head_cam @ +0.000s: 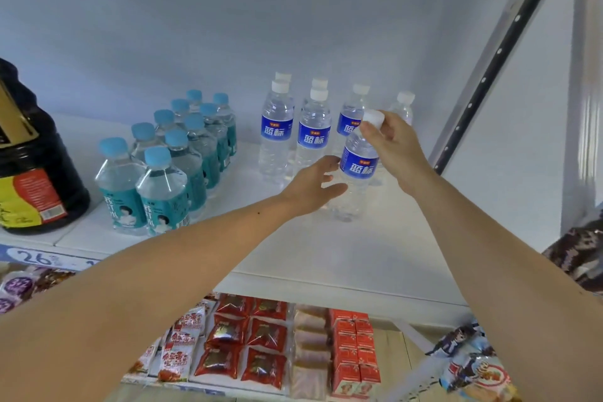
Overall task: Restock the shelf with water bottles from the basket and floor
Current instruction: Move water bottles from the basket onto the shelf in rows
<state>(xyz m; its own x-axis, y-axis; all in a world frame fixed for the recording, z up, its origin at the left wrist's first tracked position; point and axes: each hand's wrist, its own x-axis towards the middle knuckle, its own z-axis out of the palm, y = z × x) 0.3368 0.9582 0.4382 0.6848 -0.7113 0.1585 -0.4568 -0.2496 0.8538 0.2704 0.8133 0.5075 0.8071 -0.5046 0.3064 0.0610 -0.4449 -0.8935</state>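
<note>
A clear water bottle (357, 170) with a blue label and white cap stands on the white shelf (342, 248), in front of the right rows. My right hand (393, 143) grips its cap and neck from above. My left hand (315, 184) reaches in beside the bottle's lower left side, fingers spread and touching its body. Behind them stand several matching blue-label bottles (313, 134) in rows. The basket and floor are out of view.
A shrink-wrapped pack of teal-label bottles with blue caps (169, 160) sits to the left, and a large dark jug (29, 170) at the far left. The shelf's metal upright (483, 81) rises on the right. Snack packets (248, 343) fill the shelf below.
</note>
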